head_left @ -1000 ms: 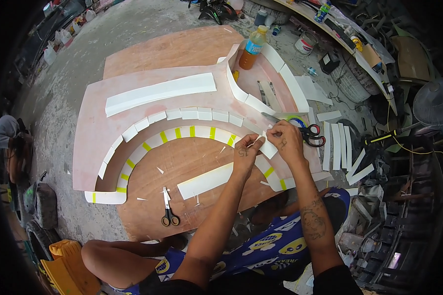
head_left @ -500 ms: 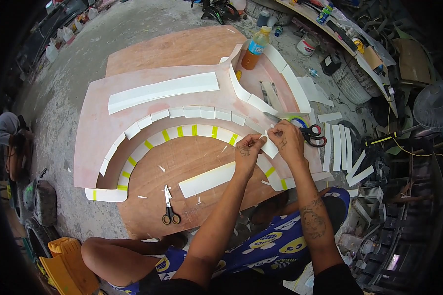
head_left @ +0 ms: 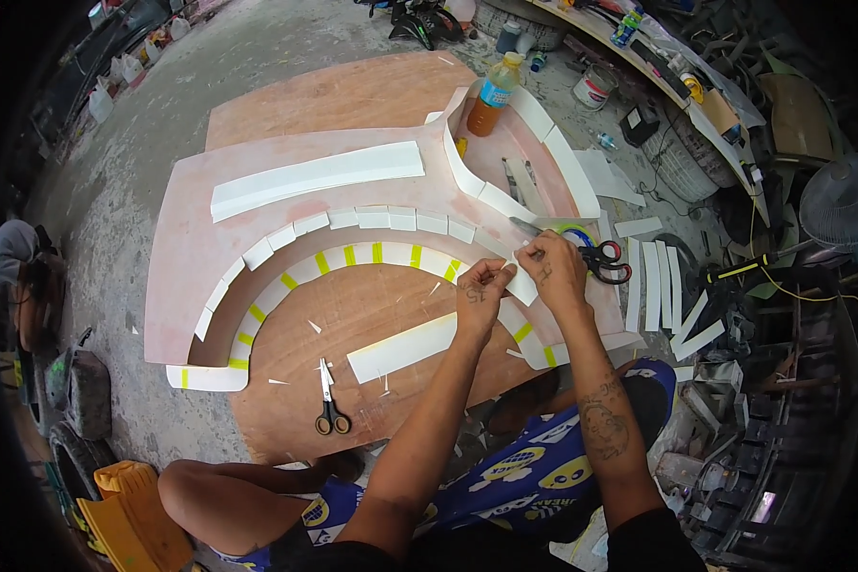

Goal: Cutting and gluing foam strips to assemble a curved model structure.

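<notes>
A small white card piece (head_left: 521, 287) is pinched between the fingers of my left hand (head_left: 480, 294) and my right hand (head_left: 555, 274). Both hands are closed over the right end of an arched opening in a pale pink panel (head_left: 195, 205). White card tabs (head_left: 341, 218) line the arch's upper edge. Below them runs a curved white strip (head_left: 300, 269) crossed by yellow-green tape. Just beyond my right hand lie red-and-black-handled scissors (head_left: 608, 262) and a roll of tape (head_left: 576, 232), partly hidden. My fingers cover part of the card piece.
A long folded white card strip (head_left: 319, 178) lies on the panel. Black-handled scissors (head_left: 330, 405) and another white strip (head_left: 405, 349) rest on the wooden board (head_left: 286, 334). A bottle of amber liquid (head_left: 493, 95) stands at the back. Several cut strips (head_left: 651, 286) lie at the right.
</notes>
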